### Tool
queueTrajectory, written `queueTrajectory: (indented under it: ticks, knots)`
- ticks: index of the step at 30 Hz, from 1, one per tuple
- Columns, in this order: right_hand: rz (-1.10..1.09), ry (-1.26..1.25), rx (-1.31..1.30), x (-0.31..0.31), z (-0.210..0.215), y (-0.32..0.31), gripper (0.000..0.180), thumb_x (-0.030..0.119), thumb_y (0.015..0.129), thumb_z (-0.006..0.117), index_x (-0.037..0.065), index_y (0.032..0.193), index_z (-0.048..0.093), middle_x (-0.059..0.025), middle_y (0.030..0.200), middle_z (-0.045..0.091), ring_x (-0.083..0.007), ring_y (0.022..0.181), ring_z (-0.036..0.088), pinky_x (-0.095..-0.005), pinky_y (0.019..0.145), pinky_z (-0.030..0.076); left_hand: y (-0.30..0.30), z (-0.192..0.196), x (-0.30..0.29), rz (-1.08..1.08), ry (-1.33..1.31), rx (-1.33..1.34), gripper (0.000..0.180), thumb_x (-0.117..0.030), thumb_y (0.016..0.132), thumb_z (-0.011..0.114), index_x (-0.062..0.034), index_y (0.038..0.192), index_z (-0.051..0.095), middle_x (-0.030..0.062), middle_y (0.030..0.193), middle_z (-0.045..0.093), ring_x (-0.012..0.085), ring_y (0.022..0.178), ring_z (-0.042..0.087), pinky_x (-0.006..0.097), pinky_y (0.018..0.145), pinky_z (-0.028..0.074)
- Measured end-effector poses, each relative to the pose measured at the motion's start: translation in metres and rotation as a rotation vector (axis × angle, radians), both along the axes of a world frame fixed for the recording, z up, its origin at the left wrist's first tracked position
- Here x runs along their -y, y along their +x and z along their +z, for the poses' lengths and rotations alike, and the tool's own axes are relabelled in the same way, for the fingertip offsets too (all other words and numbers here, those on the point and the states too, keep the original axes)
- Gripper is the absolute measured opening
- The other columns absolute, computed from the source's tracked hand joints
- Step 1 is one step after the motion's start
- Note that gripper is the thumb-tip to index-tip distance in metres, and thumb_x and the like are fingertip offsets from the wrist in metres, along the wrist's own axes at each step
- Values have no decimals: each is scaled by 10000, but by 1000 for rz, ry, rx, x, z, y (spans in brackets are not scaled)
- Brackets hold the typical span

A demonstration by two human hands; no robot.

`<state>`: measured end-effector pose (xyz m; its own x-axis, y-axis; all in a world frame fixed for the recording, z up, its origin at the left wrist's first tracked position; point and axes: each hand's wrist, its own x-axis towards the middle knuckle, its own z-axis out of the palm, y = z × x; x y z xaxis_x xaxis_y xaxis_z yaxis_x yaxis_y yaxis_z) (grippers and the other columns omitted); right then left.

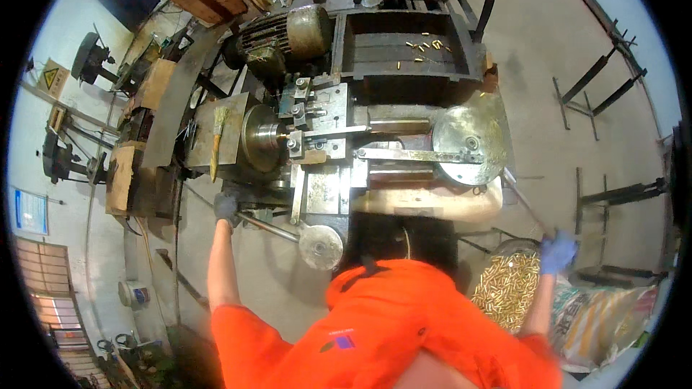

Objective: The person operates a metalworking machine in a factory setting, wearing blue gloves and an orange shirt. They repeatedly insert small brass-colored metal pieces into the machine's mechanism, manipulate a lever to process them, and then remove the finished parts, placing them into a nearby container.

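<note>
At 8 o'clock from the view's centre, a straight round-bar metal lever (272, 228) slants toward 10 o'clock, its outer end gripped by the left hand (226, 207). At 3 o'clock, a slim steel rod (525, 205) slants toward 5 o'clock, its lower end in the right hand (559, 252).

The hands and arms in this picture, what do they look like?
The left hand wears a dark grey glove, and the right hand wears a bluish-purple glove. Both forearms are bare. The sleeves are short and bright orange, with no markings that I can see.
</note>
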<state>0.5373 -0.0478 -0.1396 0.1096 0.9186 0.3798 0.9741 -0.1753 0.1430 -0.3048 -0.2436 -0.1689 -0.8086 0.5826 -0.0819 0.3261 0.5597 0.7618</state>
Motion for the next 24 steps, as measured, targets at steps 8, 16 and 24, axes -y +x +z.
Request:
queueTrajectory:
  ticks: [8, 16, 24]
  knots:
    - [-143, -212, 108, -194, 29, 7, 430, 381, 710, 612, 172, 1085, 600, -64, 1057, 604, -260, 1054, 518, -440, 917, 353, 50, 50, 16, 22, -21, 92, 169, -124, 789, 619, 20, 871, 654, 82, 573, 563, 145, 418, 496, 274, 368, 365]
    - [-59, -346, 172, -199, 4, 133, 378, 331, 756, 577, 93, 1048, 614, -154, 1017, 617, -326, 948, 576, -437, 831, 429, 108, 64, 108, 344, -78, 176, 172, -136, 783, 627, 11, 868, 651, 52, 569, 530, 121, 411, 453, 258, 348, 328]
    - [51, -260, 16, -143, -34, 188, 247, 265, 753, 557, 40, 820, 632, -209, 831, 610, -402, 788, 568, -456, 673, 445, 146, 51, 133, 542, -70, 208, 166, -92, 768, 630, 30, 881, 636, 76, 591, 563, 142, 402, 478, 257, 341, 365]
